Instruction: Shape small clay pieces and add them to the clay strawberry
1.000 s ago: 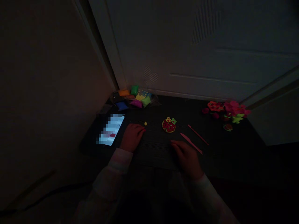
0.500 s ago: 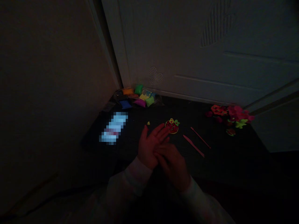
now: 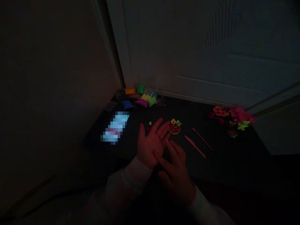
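The scene is very dark. My left hand (image 3: 150,143) is held flat, palm up, fingers stretched toward a red and yellow clay piece (image 3: 174,127) on the dark table (image 3: 222,156). My right hand (image 3: 177,172) lies flat across the left palm, fingers spread, pressing palm to palm. Whether anything sits between the palms is hidden. A tiny yellow clay bit (image 3: 150,123) lies just beyond the left fingertips. Two pink modelling sticks (image 3: 195,146) rest to the right of my hands.
A lit phone screen (image 3: 115,127) lies at the left of the table. Several coloured clay packets (image 3: 140,97) are piled in the back corner. Pink, red and green clay shapes (image 3: 233,118) sit at the far right. A white door stands behind.
A second ago my hands rested apart on the table. They came together, and the right hand has now slid back toward me across the left palm.
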A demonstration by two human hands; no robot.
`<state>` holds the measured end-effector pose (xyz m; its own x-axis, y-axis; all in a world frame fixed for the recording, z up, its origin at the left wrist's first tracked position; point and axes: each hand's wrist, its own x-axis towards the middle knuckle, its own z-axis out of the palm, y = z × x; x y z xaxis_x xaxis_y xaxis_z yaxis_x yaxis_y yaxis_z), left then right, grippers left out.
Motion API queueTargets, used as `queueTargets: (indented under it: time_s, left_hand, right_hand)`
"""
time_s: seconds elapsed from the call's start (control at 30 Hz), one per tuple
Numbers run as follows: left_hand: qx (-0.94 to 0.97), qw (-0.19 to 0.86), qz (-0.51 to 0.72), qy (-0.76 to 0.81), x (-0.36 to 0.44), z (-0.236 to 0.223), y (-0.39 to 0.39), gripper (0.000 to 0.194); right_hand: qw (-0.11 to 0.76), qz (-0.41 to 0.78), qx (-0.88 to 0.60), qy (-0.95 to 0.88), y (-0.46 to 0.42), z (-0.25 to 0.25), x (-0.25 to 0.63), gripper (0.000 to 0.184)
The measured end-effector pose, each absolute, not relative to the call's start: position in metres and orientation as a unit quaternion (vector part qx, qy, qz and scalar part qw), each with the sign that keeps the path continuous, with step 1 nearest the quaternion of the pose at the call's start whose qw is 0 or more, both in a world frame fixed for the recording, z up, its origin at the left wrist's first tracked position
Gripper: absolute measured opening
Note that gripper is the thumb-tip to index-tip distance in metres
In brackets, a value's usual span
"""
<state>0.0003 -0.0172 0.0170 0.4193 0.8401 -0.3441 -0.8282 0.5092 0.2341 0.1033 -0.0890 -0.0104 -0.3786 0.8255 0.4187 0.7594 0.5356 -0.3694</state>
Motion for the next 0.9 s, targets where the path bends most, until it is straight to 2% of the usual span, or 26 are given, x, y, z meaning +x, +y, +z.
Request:
queueTargets:
  time_s: [0.9]
  left_hand:
    - [0.026, 0.850, 0.482, 0.212, 0.0020, 0.0164, -0.0181, 0.064]
  right_hand:
    - [0.292, 0.062, -0.496, -0.815, -0.0951, -0.0172, 0.1050, 0.047]
